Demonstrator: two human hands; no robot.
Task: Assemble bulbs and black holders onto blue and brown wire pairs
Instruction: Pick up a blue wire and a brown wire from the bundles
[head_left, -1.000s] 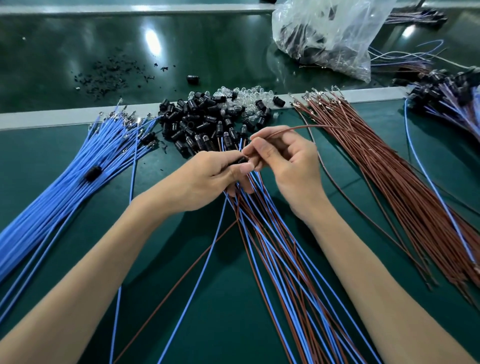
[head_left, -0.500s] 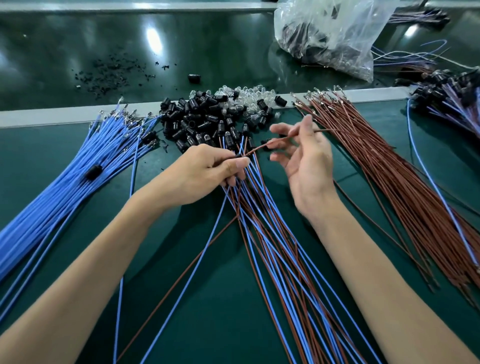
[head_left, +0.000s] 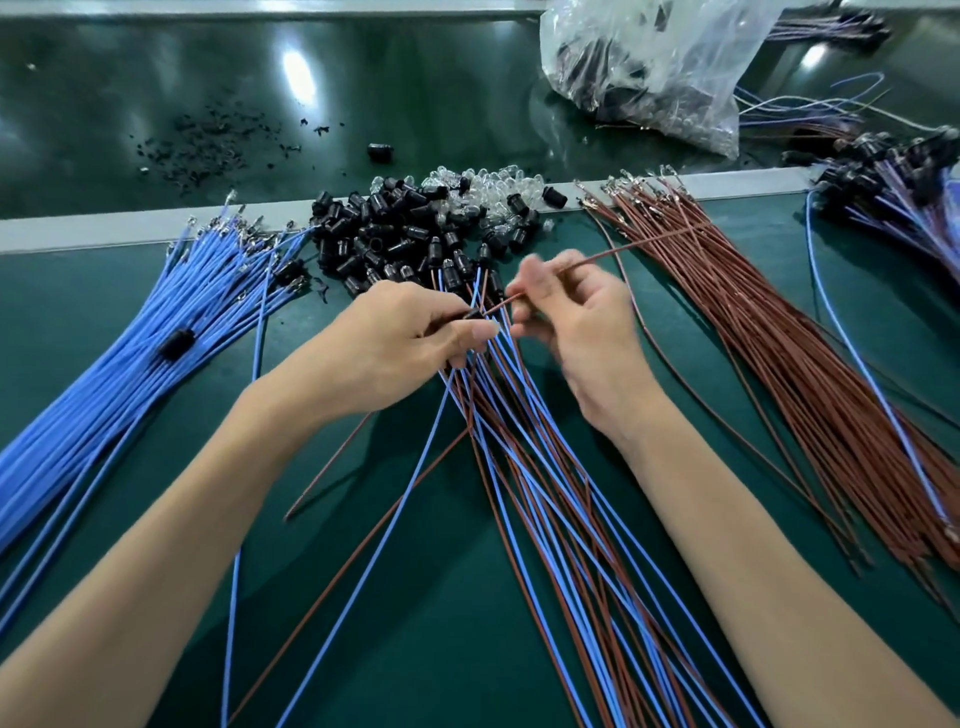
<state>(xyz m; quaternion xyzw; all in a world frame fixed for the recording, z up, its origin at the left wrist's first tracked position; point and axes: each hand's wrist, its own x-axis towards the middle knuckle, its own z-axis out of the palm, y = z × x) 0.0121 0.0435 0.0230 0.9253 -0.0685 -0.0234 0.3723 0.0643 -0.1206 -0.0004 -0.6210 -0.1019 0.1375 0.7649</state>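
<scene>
My left hand (head_left: 410, 338) pinches a small black holder (head_left: 474, 313) above a fan of blue and brown wire pairs (head_left: 545, 467) lying on the green mat. A single brown wire (head_left: 623, 248) runs from that holder up to the right, and my right hand (head_left: 576, 322), blurred, pinches it between thumb and fingers just right of the holder. Behind the hands lies a heap of black holders (head_left: 395, 228) mixed with clear bulbs (head_left: 493, 187).
A bundle of blue wires (head_left: 130, 353) lies at left, with one black holder on it. Loose brown wires (head_left: 779, 338) spread at right. Finished assemblies (head_left: 893, 182) pile up at far right. A plastic bag (head_left: 654, 67) sits on the dark belt behind.
My right hand came back toward the left hand and now pinches the brown wire close to the holder. The left hand stayed almost in place.
</scene>
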